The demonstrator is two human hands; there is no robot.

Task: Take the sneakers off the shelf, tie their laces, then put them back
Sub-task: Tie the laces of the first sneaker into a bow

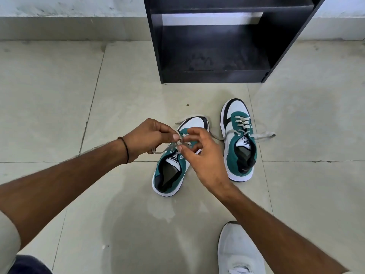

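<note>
White worn shoe (240,252) nearest. Left hand (147,139) and right hand (199,155) both pinch the lace (178,142) over the left sneaker (173,171). Keep tension even; cinch low.

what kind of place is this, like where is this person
Probably indoors at home, perhaps an entryway: a black shoe shelf stands against a white wall on a tiled floor, with two sneakers in front of it.

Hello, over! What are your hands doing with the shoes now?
Left hand and right hand pinching the near sneaker's lace, mid-tie. Other sneaker untied, laces loose on floor. Shelf empty, path clear.
</note>
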